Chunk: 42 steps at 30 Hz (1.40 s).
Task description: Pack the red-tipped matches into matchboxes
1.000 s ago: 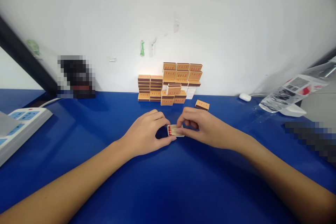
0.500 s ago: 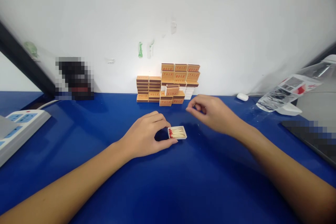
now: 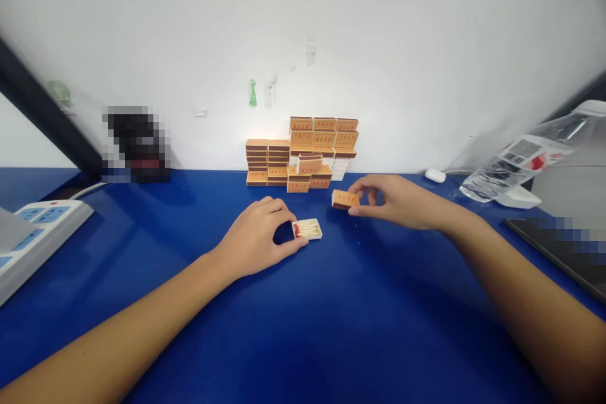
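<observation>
My left hand [image 3: 262,235] grips the left end of a white matchbox tray [image 3: 318,237] between thumb and fingers. Red-tipped matches [image 3: 307,228] lie inside the tray, heads toward that hand. To the right, my right hand [image 3: 391,202] pinches the right end of an orange matchbox sleeve [image 3: 344,199], its dark striking strip facing me. A short gap separates sleeve and tray. Behind both hands, several orange matchboxes [image 3: 323,139] stand stacked against the wall, with a lower stack [image 3: 267,161] on the left.
A power strip [image 3: 42,227] lies on the blue table [image 3: 303,328] at the left. On the right are a tilted plastic bottle [image 3: 516,158], a small white case [image 3: 435,175] and a dark flat device [image 3: 558,243]. The white wall [image 3: 402,44] closes off the back.
The matchbox sleeve now shows between my right hand's fingers, and that hand has shifted slightly right. My left hand has moved the tray a little left and away from me.
</observation>
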{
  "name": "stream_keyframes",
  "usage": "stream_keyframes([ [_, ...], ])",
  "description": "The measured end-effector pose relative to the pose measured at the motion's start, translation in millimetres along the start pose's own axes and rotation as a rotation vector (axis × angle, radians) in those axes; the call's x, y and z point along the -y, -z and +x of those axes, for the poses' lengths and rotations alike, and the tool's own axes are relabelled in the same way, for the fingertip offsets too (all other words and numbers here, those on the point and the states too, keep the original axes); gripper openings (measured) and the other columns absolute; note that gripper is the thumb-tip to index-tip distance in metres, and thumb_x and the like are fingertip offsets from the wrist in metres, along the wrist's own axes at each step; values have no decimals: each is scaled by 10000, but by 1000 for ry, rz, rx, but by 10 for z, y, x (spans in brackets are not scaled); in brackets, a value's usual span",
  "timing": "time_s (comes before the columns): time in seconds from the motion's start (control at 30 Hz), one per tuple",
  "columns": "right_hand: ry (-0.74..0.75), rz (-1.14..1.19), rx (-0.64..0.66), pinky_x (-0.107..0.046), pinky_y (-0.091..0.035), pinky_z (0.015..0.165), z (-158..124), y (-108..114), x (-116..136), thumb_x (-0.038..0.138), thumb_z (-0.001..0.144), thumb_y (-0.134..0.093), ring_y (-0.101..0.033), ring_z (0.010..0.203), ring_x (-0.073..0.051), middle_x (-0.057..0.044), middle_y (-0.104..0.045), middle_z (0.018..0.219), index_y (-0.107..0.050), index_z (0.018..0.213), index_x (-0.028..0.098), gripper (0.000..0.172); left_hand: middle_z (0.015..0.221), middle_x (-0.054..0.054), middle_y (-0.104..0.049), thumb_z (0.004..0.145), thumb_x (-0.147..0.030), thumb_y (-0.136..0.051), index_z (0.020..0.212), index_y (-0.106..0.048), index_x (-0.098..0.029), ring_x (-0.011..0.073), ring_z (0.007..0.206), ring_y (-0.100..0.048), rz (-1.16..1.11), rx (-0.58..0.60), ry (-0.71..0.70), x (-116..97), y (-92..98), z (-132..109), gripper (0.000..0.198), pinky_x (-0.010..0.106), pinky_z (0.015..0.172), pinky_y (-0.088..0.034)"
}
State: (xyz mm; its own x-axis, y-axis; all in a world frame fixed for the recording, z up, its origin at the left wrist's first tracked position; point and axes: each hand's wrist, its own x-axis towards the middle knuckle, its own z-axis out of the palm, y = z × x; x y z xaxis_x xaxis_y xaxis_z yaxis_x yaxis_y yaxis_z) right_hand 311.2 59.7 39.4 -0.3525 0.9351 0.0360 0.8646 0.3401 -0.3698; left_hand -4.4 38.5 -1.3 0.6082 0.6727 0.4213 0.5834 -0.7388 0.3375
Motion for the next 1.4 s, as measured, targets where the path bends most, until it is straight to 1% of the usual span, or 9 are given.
stream_keyframes([
  [0.1, 97, 111, 99, -321, -474, 692, -57, -15, 225, 559, 834, -767, -631, 759, -197, -38, -711, 901, -750, 1142, 226, 454, 1034, 58, -720, 946, -470, -722, 1045, -746, -198, 229, 947, -645, -4, -24, 8, 4, 4, 1, 290, 412, 874, -554],
  [0.2, 153, 129, 119, -321, -471, 690, -68, -60, 322, 493, 846, -772, -616, 749, -188, -32, -697, 881, -758, 1119, 224, 383, 1035, 50, -725, 951, -462, -720, 1055, -741, -208, 224, 936, -642, -8, -37, 19, 4, 17, 5, 275, 400, 850, -554],
  [0.3, 149, 147, 111, -318, -465, 674, -55, -87, 312, 498, 849, -774, -603, 718, -181, -19, -678, 837, -757, 1132, 223, 395, 1033, 48, -729, 947, -446, -733, 1058, -740, -212, 226, 941, -648, -17, -31, 18, 4, 24, 9, 260, 397, 853, -553],
  [0.6, 168, 212, 96, -315, -467, 688, -34, -77, 279, 539, 834, -795, -608, 712, -167, -8, -702, 847, -769, 1143, 244, 428, 980, 41, -746, 941, -450, -742, 1055, -749, -222, 227, 921, -644, -6, -32, 34, 27, 47, 29, 255, 383, 830, -541],
  [0.8, 212, 223, 30, -322, -470, 706, -39, -95, 315, 535, 822, -819, -603, 738, -172, -32, -716, 923, -790, 1162, 257, 440, 948, 42, -763, 944, -430, -742, 1096, -761, -219, 229, 894, -671, 15, -14, 38, 38, 52, 26, 261, 368, 791, -539],
  [0.93, 220, 216, -17, -322, -479, 696, -51, -117, 338, 530, 811, -829, -614, 733, -175, -38, -714, 911, -799, 1154, 263, 436, 969, 40, -791, 936, -425, -761, 1122, -772, -240, 225, 883, -714, -20, -22, 73, 67, 31, 21, 263, 354, 791, -551],
  [1.17, 234, 264, -108, -308, -478, 663, -44, -173, 377, 530, 799, -854, -602, 682, -156, -21, -706, 868, -784, 1150, 248, 456, 1002, 23, -826, 844, -409, -869, 1164, -787, -251, 225, 898, -761, -221, -74, 128, 84, 36, 45, 367, 352, 821, -584],
  [1.3, 299, 318, -176, -298, -472, 639, -70, -290, 487, 510, 808, -864, -585, 672, -147, -22, -684, 867, -755, 1196, 223, 495, 957, 2, -833, 771, -397, -925, 1179, -783, -232, 211, 863, -782, -360, -147, 182, 15, 35, 40, 463, 326, 825, -604],
  [1.4, 365, 301, -226, -298, -481, 652, -88, -385, 541, 485, 863, -829, -578, 686, -147, -26, -670, 884, -732, 1232, 238, 454, 904, -21, -831, 753, -402, -936, 1210, -774, -241, 205, 864, -788, -413, -175, 179, -44, 49, 35, 511, 326, 879, -607],
])
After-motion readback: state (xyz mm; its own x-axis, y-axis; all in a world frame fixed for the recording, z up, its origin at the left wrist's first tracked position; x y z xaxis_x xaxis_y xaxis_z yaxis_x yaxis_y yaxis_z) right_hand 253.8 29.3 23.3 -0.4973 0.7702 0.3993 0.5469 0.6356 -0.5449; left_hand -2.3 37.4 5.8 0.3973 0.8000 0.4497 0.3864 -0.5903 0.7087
